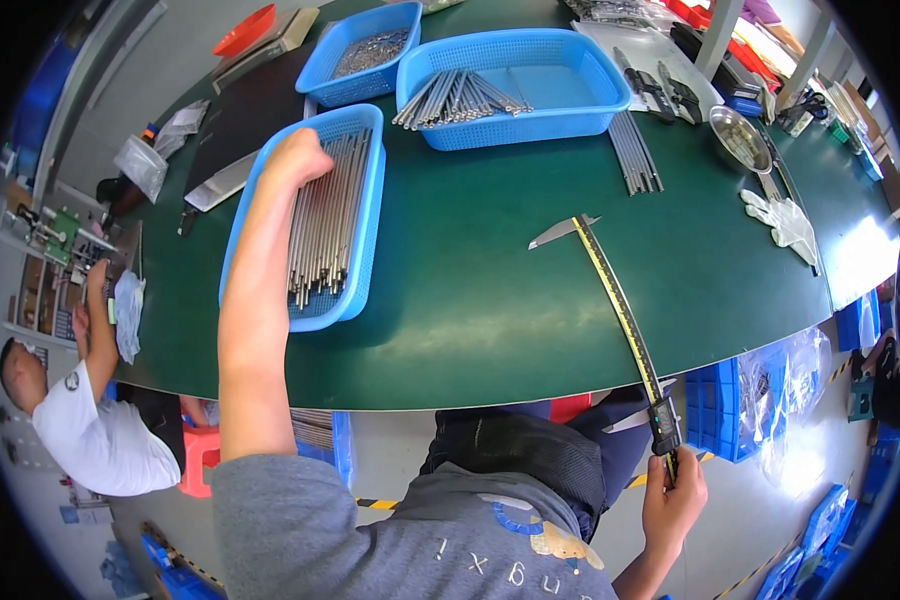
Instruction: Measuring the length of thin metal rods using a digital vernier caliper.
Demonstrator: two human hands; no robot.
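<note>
- We work at a broad dark-green table [490, 300] that curves across the view.
- A long blue plastic mesh basket [365, 255] lies at our left, its long axis running away from us; a bundle of thin grey steel rods [325, 225] lies lengthwise inside.
- Our left hand [295, 160] reaches far into that basket's top end, fingers curled down onto the rod ends; we cannot tell whether it grips any.
- A long yellow-scaled steel vernier caliper [620, 310] slants from mid-table back to our right hand [675, 500], which is closed around its slider end off the table's near edge.
- Rods and caliper stand well apart, bare table between; the left hand is nearer the rods.
- Two more blue baskets [510, 85] sit beyond, loose rods [635, 155] and white gloves [785, 220] to the right.
- Another person in a white shirt [100, 435] works at far left.
</note>
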